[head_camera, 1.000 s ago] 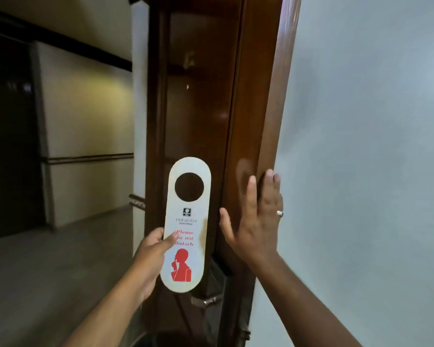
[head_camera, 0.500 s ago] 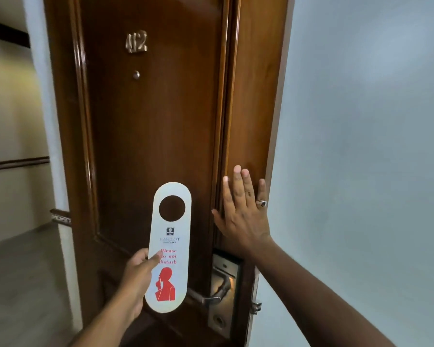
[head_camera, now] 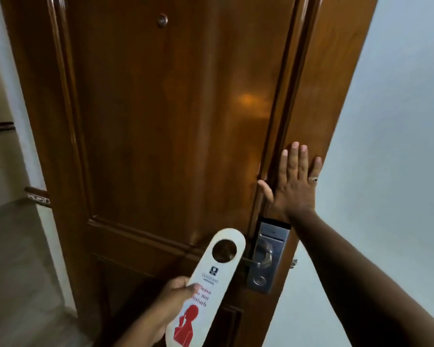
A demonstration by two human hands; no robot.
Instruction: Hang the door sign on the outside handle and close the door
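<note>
My left hand (head_camera: 172, 300) grips a white door sign (head_camera: 206, 284) with red "Please do not disturb" print and a red figure. The sign tilts right, its round hole just left of the metal lever handle (head_camera: 259, 260) on the silver lock plate (head_camera: 267, 259). The brown wooden door (head_camera: 166, 116) fills the view, outer face toward me. My right hand (head_camera: 292, 182) lies flat, fingers spread, on the door's edge strip above the lock plate.
A pale wall (head_camera: 391, 146) runs along the right of the door edge. At left, a corridor floor (head_camera: 13, 246) and a light wall with a dark rail (head_camera: 37, 195) show past the door. A peephole (head_camera: 162, 20) sits high on the door.
The view has dropped and closed in on the door. My left hand has lowered the sign and tilted it right, bringing its hole close to the lever. My right hand stays flat on the door edge.
</note>
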